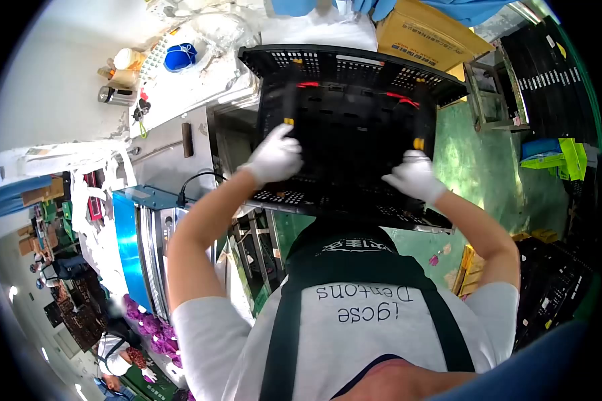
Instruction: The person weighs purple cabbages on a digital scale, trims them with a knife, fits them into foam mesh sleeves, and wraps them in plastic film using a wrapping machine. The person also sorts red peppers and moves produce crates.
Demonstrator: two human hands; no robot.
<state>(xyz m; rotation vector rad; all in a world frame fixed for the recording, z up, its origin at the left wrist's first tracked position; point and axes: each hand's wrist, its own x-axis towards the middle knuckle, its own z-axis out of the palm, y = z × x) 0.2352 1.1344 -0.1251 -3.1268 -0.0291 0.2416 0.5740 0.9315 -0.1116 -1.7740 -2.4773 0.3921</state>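
White-gloved hands [275,158] at blk crate [356,137]

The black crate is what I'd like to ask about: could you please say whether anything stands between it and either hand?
Nothing visible does. The left hand is by one yellow tab at the black crate, the right hand by another; whether they touch it is unclear.
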